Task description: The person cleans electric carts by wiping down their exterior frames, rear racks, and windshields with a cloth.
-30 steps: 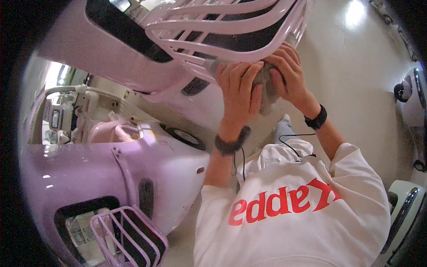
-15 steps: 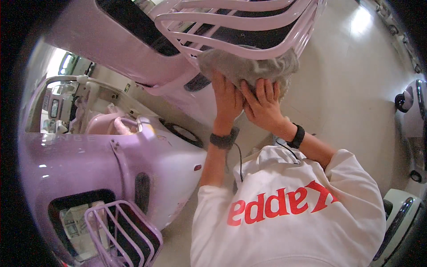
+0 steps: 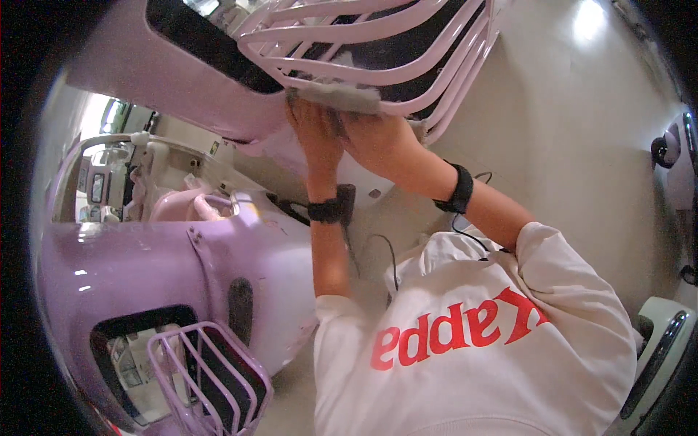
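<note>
A grey cloth (image 3: 338, 96) lies bunched against the lower bars of a pink tubular rack (image 3: 429, 102) on the rear of a pink toy-like car (image 3: 182, 94). My left hand (image 3: 313, 131) grips the cloth near its left end. Close beside it, my right hand (image 3: 378, 142) is at the cloth too, its fingers tucked under the lowest bar and partly hidden. The fingers of both hands are somewhat smeared. Black bands (image 3: 458, 189) circle both my wrists, with thin cables hanging from them.
At the left stands a second small car (image 3: 138, 269), purple, with a pink seat and its own rear rack (image 3: 211, 378). A pale vehicle (image 3: 662, 341) is at the lower right, another car (image 3: 676, 160) at the right edge. Pale floor (image 3: 552, 145) lies between.
Both hands have moved left and slightly up along the rack with the cloth. The cloth now looks more bunched and tucked behind the bars. My right forearm reaches farther across.
</note>
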### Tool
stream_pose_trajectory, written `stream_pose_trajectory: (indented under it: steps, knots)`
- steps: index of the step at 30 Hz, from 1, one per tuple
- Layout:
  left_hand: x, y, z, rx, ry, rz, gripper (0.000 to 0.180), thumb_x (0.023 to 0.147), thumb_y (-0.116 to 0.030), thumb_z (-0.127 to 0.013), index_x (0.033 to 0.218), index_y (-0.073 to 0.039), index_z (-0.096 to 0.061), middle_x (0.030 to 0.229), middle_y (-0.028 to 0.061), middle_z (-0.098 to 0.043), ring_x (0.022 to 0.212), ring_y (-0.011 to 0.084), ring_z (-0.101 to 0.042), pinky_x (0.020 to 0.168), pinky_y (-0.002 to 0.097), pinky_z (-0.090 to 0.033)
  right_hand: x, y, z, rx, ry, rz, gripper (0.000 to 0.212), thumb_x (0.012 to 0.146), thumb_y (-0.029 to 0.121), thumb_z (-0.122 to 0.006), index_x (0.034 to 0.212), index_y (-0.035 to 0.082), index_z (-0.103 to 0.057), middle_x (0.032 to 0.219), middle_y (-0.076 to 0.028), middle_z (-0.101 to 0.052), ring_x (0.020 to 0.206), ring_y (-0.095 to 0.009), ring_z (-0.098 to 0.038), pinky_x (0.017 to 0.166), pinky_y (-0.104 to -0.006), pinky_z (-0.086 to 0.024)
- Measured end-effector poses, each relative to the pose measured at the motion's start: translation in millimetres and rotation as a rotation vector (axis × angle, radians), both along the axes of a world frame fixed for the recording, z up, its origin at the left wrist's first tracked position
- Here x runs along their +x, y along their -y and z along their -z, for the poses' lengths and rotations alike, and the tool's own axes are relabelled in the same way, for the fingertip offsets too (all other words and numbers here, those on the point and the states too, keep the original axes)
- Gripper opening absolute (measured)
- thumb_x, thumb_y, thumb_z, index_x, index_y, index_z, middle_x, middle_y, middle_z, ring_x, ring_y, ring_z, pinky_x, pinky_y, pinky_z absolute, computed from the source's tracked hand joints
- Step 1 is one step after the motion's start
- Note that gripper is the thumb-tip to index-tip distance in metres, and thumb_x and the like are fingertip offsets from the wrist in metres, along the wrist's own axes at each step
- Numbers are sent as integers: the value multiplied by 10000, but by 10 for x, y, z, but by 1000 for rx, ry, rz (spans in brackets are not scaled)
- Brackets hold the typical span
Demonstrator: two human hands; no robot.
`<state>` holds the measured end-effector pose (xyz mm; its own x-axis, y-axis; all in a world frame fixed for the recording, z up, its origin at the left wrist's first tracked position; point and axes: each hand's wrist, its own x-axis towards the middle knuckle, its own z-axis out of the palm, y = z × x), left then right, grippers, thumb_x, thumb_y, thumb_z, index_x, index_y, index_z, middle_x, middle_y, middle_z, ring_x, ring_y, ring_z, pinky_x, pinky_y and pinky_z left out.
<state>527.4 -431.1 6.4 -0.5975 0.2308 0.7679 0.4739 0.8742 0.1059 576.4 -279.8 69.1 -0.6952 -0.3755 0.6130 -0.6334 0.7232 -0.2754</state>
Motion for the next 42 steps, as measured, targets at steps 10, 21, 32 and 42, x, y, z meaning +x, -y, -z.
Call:
stream_pose_trajectory:
  steps: [10, 21, 32, 42]
  knots:
    - [658, -1264, -328, 165, 158, 92, 472, 822, -291, -489, 1169, 17, -401, 1119, 215, -463, 1064, 375, -415, 948, 513, -219, -285, -1367, -67, 257, 633, -20, 290, 789, 160, -488, 1041, 25, -535, 1119, -164, -494, 1097, -326, -416, 963, -414, -278]
    - [314, -1841, -590, -7, 315, -68, 416, 765, -246, -571, 1078, 7, -466, 839, 194, -583, 721, 297, -599, 608, 361, -494, -986, -1540, 371, -192, -150, 41, 282, 864, 153, -368, 1063, 8, -506, 1136, -178, -467, 1129, -349, -353, 966, -430, -259]
    - [476, -478, -242, 27, 212, 320, 319, 814, -196, -460, 1074, -13, -479, 1045, 166, -505, 1025, 355, -429, 920, 494, -270, 173, -547, 139, -44, -75, 25, 332, 771, 127, -476, 1071, -16, -488, 1075, -193, -493, 1070, -353, -414, 941, -452, -276]
    - [-196, 32, -41, 119, -55, 159, 246, 877, -211, -323, 885, -4, -457, 920, 194, -463, 994, 397, -391, 910, 489, -262, -235, 375, 277, 319, -107, 157, 434, 688, 135, -518, 1090, -21, -467, 985, -127, -528, 935, -244, -500, 743, -339, -416]
